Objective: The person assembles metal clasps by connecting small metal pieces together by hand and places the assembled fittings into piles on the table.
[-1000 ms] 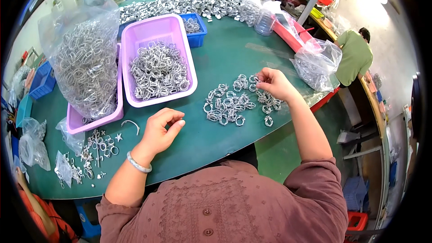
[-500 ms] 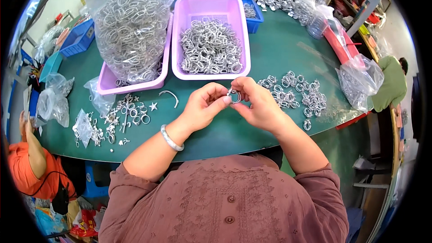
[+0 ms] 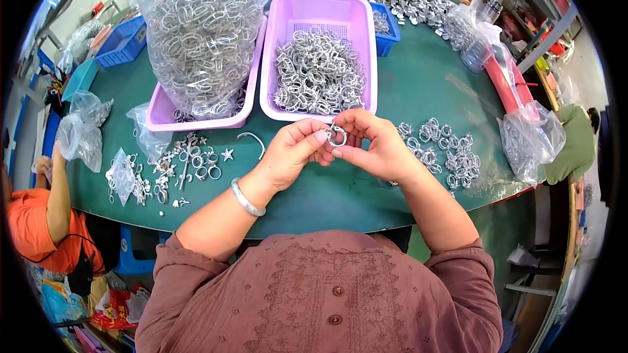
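Note:
Both hands meet over the near side of the green table [image 3: 320,202], close to the front of a lilac basket [image 3: 318,1]. Between them is a small round silver metal ring [image 3: 338,143]. My left hand [image 3: 292,150] pinches its left side between thumb and forefinger. On its other side, my right hand [image 3: 376,149] grips it with thumb and curled fingers. Similar silver rings [image 3: 320,75] lie heaped in the basket. More silver ring pieces [image 3: 458,160] sit in loose clusters beside my right hand. Finer detail on the held ring is too small to make out.
A second lilac basket [image 3: 199,122] carries a bulging clear bag of rings [image 3: 203,39]. Small silver parts [image 3: 167,170] are scattered left, with a curved metal strip [image 3: 255,140]. A blue bin [image 3: 386,42] stands behind. People in orange [image 3: 49,229] and green [image 3: 570,144] are at the sides.
The ring has turned between my fingers, showing more of its round face. My view has shifted slightly, so the table's contents appear moved to the right. Both hands keep their grip.

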A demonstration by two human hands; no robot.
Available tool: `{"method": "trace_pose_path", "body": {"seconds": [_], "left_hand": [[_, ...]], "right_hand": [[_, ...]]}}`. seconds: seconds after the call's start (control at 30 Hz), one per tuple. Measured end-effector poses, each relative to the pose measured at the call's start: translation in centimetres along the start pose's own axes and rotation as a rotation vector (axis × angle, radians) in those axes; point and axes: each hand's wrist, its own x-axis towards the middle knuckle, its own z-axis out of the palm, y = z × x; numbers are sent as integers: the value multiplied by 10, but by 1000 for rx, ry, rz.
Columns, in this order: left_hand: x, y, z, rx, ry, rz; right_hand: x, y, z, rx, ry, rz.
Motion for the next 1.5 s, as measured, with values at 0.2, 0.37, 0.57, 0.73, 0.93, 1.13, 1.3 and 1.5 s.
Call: {"method": "trace_pose_path", "body": {"seconds": [0.2, 0.37, 0.57, 0.73, 0.93, 1.13, 1.3, 1.5], "left_hand": [[1, 0, -2, -45, 107, 14], [1, 0, -4, -63, 192, 2], [1, 1, 2, 3, 186, -17], [2, -2, -2, 25, 170, -38], [2, -3, -2, 1, 162, -47], [1, -2, -2, -34, 140, -50], [1, -2, -2, -31, 133, -31], [0, -2, -2, -12, 140, -31]], "right_hand": [[11, 4, 12, 104, 89, -6], [13, 9, 21, 176, 137, -16], [7, 21, 19, 192, 143, 10], [2, 26, 19, 240, 116, 24], [0, 25, 16, 463, 74, 108], [-1, 25, 15, 534, 84, 119], [-1, 27, 15, 527, 80, 115], [-1, 28, 16, 500, 81, 87]]}}
